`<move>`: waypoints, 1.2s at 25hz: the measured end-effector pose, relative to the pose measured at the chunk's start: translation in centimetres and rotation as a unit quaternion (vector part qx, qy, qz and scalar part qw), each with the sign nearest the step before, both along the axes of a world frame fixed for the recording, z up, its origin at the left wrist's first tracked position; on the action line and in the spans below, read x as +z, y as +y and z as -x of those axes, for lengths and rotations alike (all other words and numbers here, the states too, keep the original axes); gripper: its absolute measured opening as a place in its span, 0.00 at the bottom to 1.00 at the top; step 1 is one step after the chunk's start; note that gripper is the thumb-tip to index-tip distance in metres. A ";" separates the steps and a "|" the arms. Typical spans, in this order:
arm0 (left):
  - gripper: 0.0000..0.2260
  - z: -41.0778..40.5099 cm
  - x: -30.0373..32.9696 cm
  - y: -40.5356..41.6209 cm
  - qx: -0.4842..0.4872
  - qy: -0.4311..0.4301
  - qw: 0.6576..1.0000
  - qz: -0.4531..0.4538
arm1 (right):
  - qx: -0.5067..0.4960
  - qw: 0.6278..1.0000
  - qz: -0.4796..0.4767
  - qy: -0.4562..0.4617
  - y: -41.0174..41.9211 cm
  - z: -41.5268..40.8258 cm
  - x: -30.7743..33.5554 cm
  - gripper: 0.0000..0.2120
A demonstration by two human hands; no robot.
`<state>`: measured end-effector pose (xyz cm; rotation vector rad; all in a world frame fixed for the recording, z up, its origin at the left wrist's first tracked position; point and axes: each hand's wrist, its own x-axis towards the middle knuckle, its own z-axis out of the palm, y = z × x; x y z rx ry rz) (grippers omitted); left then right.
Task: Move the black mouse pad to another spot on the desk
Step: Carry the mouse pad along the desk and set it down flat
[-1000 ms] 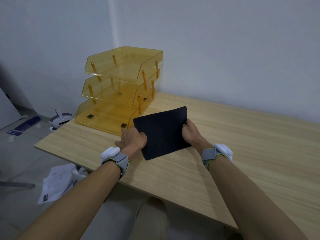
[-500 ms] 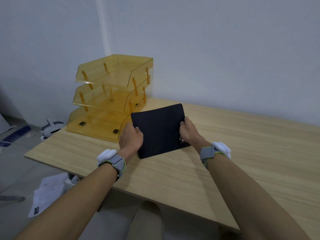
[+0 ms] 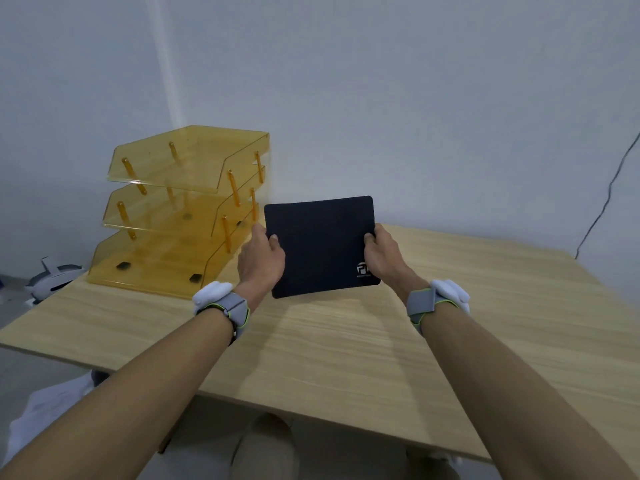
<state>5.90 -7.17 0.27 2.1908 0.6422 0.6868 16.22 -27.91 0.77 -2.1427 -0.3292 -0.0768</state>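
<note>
The black mouse pad (image 3: pixel 320 245) is held up off the wooden desk (image 3: pixel 346 348), tilted with its face toward me and a small white logo at its lower right corner. My left hand (image 3: pixel 260 259) grips its left edge, thumb on the face. My right hand (image 3: pixel 382 253) grips its right edge the same way. Both wrists wear grey straps with white trackers. The pad casts a shadow on the desk below it.
A three-tier amber plastic letter tray (image 3: pixel 180 213) stands on the desk's far left, close to my left hand. White walls lie behind. A white device (image 3: pixel 52 278) and papers (image 3: pixel 48 407) lie on the floor left. A dark cable (image 3: pixel 606 199) hangs at right.
The pad lay flat on the desk with my hands at its edges; both hands have lifted it, tilted it upright and carried it slightly right and away from me.
</note>
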 end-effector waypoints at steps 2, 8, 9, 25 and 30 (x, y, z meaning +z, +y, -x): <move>0.07 -0.4 0.8 -1.1 -0.008 -0.004 1.000 -0.008 | -0.009 1.000 -0.003 -0.009 -1.4 0.1 0.6 0.14; 0.07 -1.5 3.0 -5.9 -0.042 -0.030 0.999 -0.017 | -0.043 0.999 -0.005 -0.024 -6.8 0.6 2.6 0.13; 0.07 -1.6 3.2 -6.7 -0.047 -0.034 0.998 -0.018 | -0.049 0.998 -0.005 -0.028 -7.7 0.7 2.9 0.13; 0.07 -3.7 4.5 -20.3 -0.163 -0.052 0.984 -0.053 | -0.152 0.987 -0.004 -0.051 -23.3 2.6 4.3 0.14; 0.07 -4.2 3.6 -24.6 -0.196 -0.048 0.978 -0.054 | -0.179 0.983 -0.006 -0.048 -27.9 3.7 3.4 0.14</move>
